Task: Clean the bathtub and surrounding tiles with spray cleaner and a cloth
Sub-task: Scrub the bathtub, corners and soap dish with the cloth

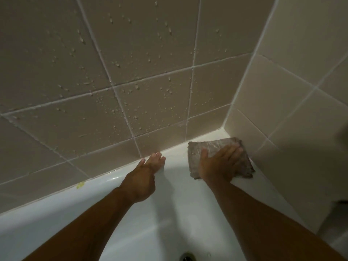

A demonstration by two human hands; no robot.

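I count two hands and one cloth: my right hand (219, 162) lies flat, fingers straight, pressing the folded grey-brown cloth (218, 156) onto the white bathtub's rim (175, 153), tight in the corner where two beige tiled walls (131, 63) meet. My left hand (145, 178) rests released on the rim, fingertips touching the droplet-speckled back wall, with bare ledge stretching leftward.
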